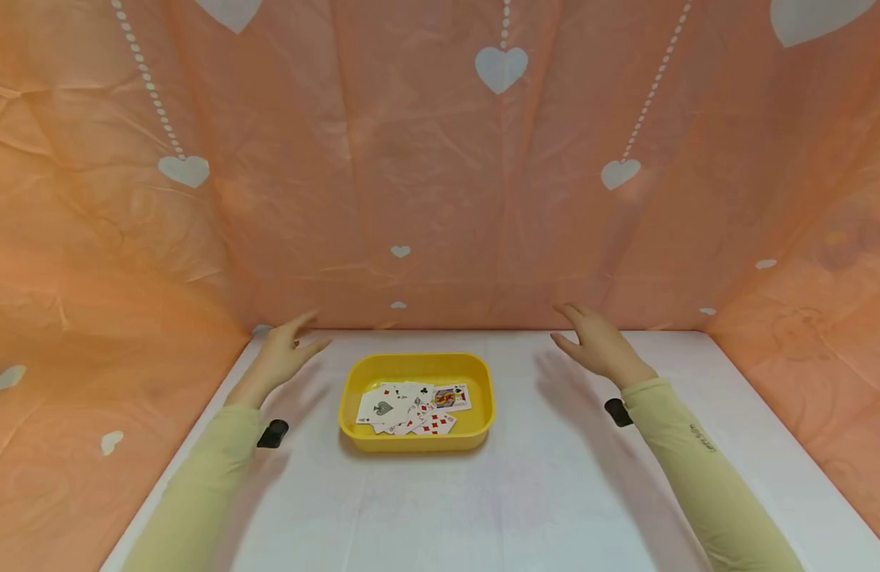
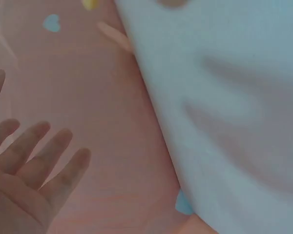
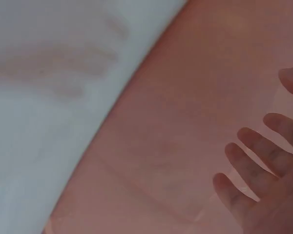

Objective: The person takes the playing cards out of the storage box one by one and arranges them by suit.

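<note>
A yellow plastic tray [image 1: 417, 443] stands on the white table, left of the middle in the head view. Inside it lies a loose pile of playing cards [image 1: 383, 407], face up, with an ace of spades at the left and a picture card [image 1: 450, 397] at the right. My left hand [image 1: 279, 353] is raised to the left of the tray, fingers extended and thumb apart, holding nothing. To the tray's right, my right hand [image 1: 600, 343] hovers in a like pose, also holding nothing. Both wrist views show spread fingers [image 2: 58, 151] with bare palms.
Peach-coloured cloth [image 1: 440, 199] with white hearts hangs behind and on both sides of the white table [image 1: 440, 508]. Small black devices [image 1: 272, 434] sit at both wrists. Shadows of the arms fall on the table.
</note>
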Tool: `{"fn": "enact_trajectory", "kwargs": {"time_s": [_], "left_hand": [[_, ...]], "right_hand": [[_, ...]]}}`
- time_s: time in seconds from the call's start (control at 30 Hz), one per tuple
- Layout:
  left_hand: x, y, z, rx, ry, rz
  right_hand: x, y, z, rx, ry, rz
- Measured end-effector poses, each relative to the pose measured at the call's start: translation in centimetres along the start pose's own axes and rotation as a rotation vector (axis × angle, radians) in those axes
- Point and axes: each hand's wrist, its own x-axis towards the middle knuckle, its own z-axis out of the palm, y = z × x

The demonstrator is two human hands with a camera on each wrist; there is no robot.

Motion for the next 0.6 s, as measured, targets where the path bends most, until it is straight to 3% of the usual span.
{"fn": "enact_trajectory", "kwargs": {"time_s": [0.17, 0.43, 0.6], "left_hand": [[-1.0, 0.6, -0.6, -0.186, -0.044, -0.028], [-2.1, 1.8, -1.4, -0.356, -0.117, -0.057], [-2.3, 2.7, -1.5, -0.495, -0.178, -0.123]], "right_hand": [[0.4, -1.1, -0.8, 0.13, -0.001, 0.005], [0.9, -2.9, -1.7, 0.506, -0.031, 0.099], [1.1, -4.1, -2.3, 0.699, -0.074, 0.15]]}}
